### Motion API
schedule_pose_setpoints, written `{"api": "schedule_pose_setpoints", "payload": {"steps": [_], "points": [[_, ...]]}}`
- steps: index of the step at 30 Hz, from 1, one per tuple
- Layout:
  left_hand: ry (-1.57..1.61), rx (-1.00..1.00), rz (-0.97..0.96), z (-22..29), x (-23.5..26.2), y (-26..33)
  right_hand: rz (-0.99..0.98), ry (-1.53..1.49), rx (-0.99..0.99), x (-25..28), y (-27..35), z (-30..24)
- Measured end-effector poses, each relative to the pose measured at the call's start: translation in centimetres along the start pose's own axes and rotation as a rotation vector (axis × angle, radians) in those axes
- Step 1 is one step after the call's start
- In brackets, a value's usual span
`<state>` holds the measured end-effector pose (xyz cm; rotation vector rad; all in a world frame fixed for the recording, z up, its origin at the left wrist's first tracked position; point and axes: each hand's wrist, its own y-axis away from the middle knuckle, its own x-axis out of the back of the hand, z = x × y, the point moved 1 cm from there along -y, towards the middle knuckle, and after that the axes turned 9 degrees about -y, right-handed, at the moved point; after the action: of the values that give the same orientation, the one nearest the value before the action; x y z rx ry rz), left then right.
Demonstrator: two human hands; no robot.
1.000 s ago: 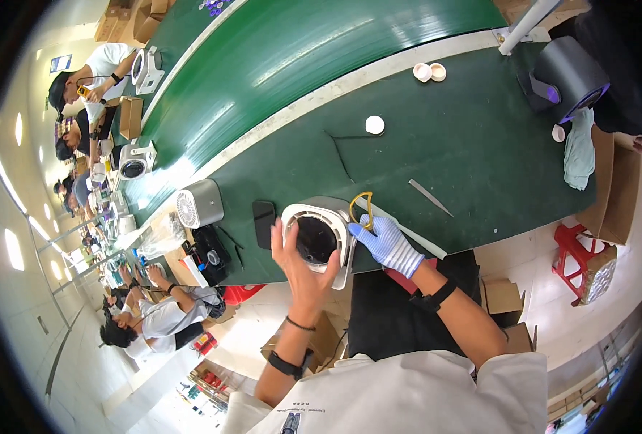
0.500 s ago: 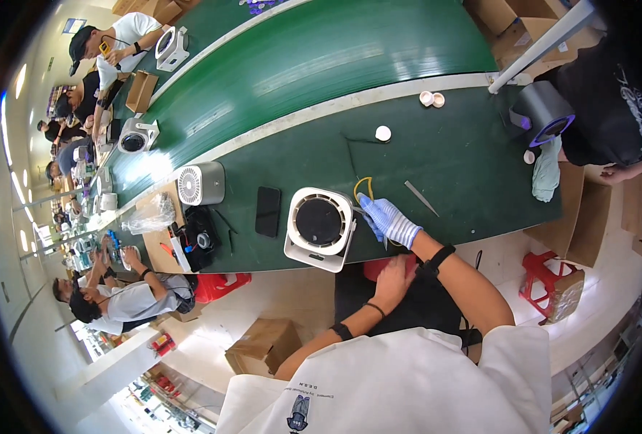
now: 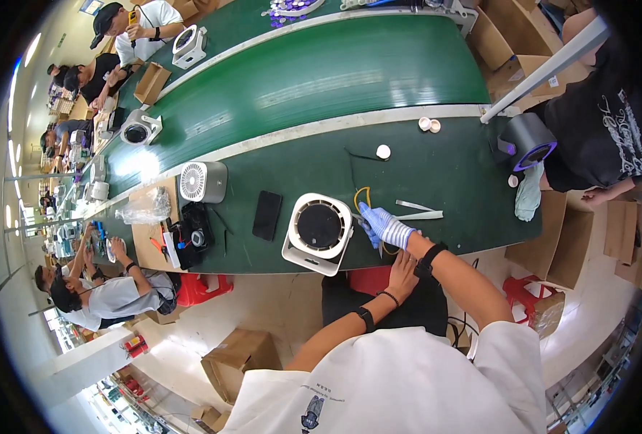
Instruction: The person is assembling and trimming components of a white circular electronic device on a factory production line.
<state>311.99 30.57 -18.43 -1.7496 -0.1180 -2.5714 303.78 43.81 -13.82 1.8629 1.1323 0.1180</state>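
My right hand [image 3: 385, 226], in a blue-and-white striped glove, is closed around a tool with yellow loops [image 3: 363, 194]. Its working end is mostly hidden beside the glove. Just left of it stands a round-faced white fan-like device [image 3: 319, 228] with a dark centre, on a white bracket [image 3: 309, 259]. My bare left hand [image 3: 402, 277] is up against the right glove's cuff at the table's front edge. Its fingers are bent together and their tips are partly hidden. Right of the glove lie a short grey strip [image 3: 413, 205] and a longer pale strip [image 3: 428, 215].
A black phone [image 3: 266, 215] lies left of the device, with a grey fan unit [image 3: 203, 181] beyond. A white round cap [image 3: 383, 152] on a dark cord lies farther back. Behind runs a green conveyor [image 3: 299, 72]. Co-workers sit at left; a person [image 3: 596, 123] stands at right by a dark device [image 3: 527, 141].
My left hand has moved up to the right glove's cuff. A longer pale strip now shows beside the grey one. The right hand keeps its hold, and the whole view has shifted slightly.
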Motion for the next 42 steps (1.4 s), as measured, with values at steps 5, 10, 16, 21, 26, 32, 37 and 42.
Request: {"api": "schedule_pose_setpoints", "payload": {"steps": [5,10,16,21,26,32,37,42], "points": [[0.113,0.009,0.128,0.1,2.4,-4.4,0.020,0.027,0.046,-0.1,-0.7,0.6],[-0.102,0.047,0.123,0.0,2.7,-6.1,0.010,0.034,0.023,0.3,-0.5,0.3],[0.439,0.079,-0.636,0.2,2.1,-8.5,-0.029,0.167,0.065,-0.1,0.3,-1.1],[0.903,-0.069,-0.278,-0.2,-3.3,-1.7,-0.016,0.160,0.086,0.6,0.0,-0.6],[0.252,-0.408,-0.336,0.2,8.0,1.0,-0.018,0.215,0.080,0.8,-0.3,-0.5],[0.830,0.260,-0.371,-6.3,23.8,5.1,-0.032,0.264,0.130,0.3,0.4,-1.6],[1.499,0.526,0.115,-11.1,29.3,2.8,0.007,0.299,0.129,0.5,0.8,-1.6],[1.551,0.380,0.359,-12.3,33.2,-5.2,0.071,0.355,0.250,0.6,-0.5,-0.7]]}}
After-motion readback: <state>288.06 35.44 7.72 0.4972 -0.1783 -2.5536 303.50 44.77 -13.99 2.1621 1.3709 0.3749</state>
